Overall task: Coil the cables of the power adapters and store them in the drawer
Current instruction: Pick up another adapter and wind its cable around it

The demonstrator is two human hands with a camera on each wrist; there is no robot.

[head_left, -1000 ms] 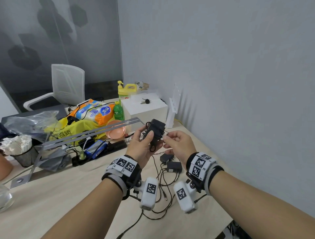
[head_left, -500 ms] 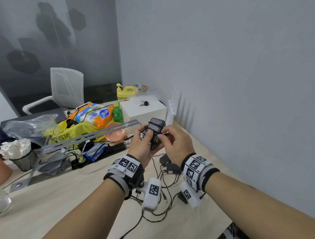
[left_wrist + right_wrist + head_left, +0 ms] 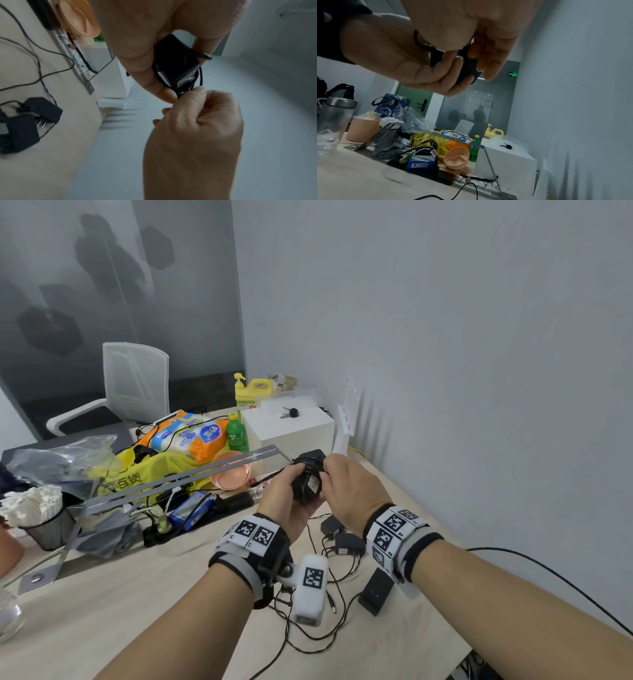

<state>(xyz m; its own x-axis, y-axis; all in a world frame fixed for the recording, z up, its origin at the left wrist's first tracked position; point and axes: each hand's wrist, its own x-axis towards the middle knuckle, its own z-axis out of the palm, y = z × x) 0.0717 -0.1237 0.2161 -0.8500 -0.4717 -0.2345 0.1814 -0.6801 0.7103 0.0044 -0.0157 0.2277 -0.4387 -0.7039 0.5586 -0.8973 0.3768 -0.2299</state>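
My left hand (image 3: 284,494) grips a black power adapter (image 3: 308,479) in the air above the table, its thin black cable wound around the body. In the left wrist view the adapter (image 3: 178,67) sits between thumb and fingers. My right hand (image 3: 346,491) pinches the cable end against the adapter's lower edge, fingers curled (image 3: 204,104). In the right wrist view both hands close over the adapter (image 3: 467,65). Other black adapters (image 3: 344,541) (image 3: 376,590) lie on the table below with loose tangled cables (image 3: 318,635). No drawer front is plainly visible.
A white box (image 3: 291,433) with keys on top stands behind my hands by the wall. A metal bracket (image 3: 178,477), pink bowl (image 3: 230,474), green bottle (image 3: 236,434), yellow bag (image 3: 147,474), blue battery (image 3: 190,506) and mesh cup (image 3: 44,525) crowd the left. The table edge (image 3: 459,655) is near right.
Both hands have closed in on the adapter and turned it; my right hand moved from beside it onto its lower edge, winding the cable tighter against the body.
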